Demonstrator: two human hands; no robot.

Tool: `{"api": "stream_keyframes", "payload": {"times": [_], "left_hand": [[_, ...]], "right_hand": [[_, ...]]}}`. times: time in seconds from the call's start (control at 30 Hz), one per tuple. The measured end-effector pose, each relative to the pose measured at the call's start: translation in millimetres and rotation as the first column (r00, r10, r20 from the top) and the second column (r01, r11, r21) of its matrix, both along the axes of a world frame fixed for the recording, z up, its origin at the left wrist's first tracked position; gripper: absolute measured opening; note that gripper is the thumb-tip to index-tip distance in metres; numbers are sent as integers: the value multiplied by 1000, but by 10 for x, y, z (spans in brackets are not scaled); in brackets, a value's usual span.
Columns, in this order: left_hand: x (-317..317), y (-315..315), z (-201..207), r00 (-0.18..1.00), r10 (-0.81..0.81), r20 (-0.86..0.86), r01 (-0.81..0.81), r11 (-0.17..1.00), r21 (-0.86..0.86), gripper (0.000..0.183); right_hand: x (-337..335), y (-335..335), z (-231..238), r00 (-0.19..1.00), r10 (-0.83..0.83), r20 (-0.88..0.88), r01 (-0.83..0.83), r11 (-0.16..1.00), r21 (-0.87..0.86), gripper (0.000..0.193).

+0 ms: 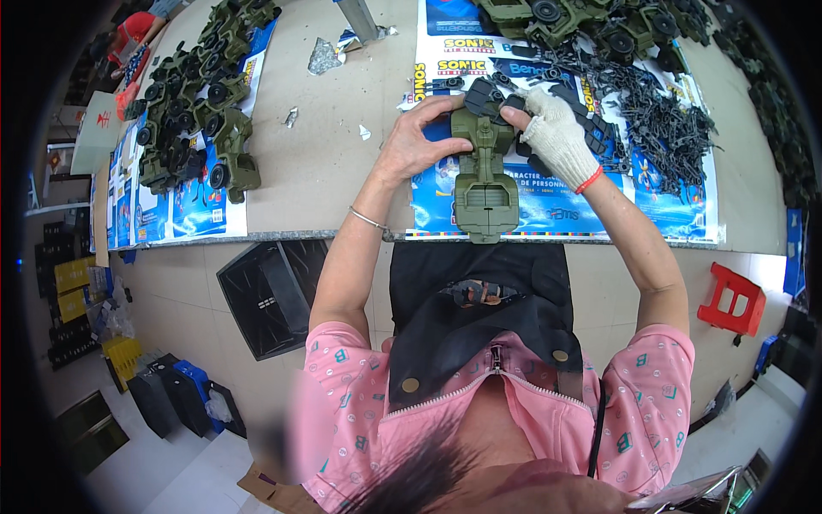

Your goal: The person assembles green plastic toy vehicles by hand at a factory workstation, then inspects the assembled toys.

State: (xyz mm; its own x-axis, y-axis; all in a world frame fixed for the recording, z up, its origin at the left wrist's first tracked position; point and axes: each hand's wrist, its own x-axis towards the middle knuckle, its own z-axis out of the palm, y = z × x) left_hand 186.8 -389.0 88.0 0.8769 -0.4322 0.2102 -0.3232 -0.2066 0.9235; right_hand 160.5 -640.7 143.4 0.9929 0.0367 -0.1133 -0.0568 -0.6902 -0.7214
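Observation:
An olive-green toy vehicle (486, 195) lies lengthwise in front of me at the table's near edge. My left hand (419, 144) is bare and wears a bracelet at the wrist; its thumb and fingers close around the vehicle's left side. My right hand (555, 133), in a white knitted glove with bare fingertips, pinches a small black plastic part (514, 103) at the vehicle's far right end. Another black piece (483, 96) sits at the vehicle's far end, between the hands. Some right-hand fingers are hidden behind the glove and parts.
Right of my hands spreads a pile of thin black plastic parts (664, 128) on printed sheets. Finished-looking green vehicles (621, 34) crowd the far right, and more green vehicles (184, 107) stand at left. A grey post (358, 21) rises from the table (325, 171). A red stool (730, 300) stands right.

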Motion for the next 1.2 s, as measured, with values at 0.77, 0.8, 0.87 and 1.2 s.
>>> {"api": "stream_keyframes", "payload": {"times": [0.77, 0.8, 0.87, 1.2], "left_hand": [[-5, -100, 297, 872, 5, 490, -89, 985, 148, 74], [20, -149, 350, 843, -201, 500, 30, 944, 330, 72], [48, -6, 283, 856, -230, 464, 42, 923, 382, 70], [-137, -164, 209, 921, -34, 387, -83, 956, 281, 60]], "right_hand": [[-39, 125, 248, 987, 80, 142, -60, 989, -137, 38], [-82, 24, 54, 978, 34, 205, -12, 994, -104, 37], [-376, -111, -49, 935, -5, 355, 51, 992, -119, 33], [-1395, -2593, -50, 936, -341, 84, 313, 703, -639, 42]]}}
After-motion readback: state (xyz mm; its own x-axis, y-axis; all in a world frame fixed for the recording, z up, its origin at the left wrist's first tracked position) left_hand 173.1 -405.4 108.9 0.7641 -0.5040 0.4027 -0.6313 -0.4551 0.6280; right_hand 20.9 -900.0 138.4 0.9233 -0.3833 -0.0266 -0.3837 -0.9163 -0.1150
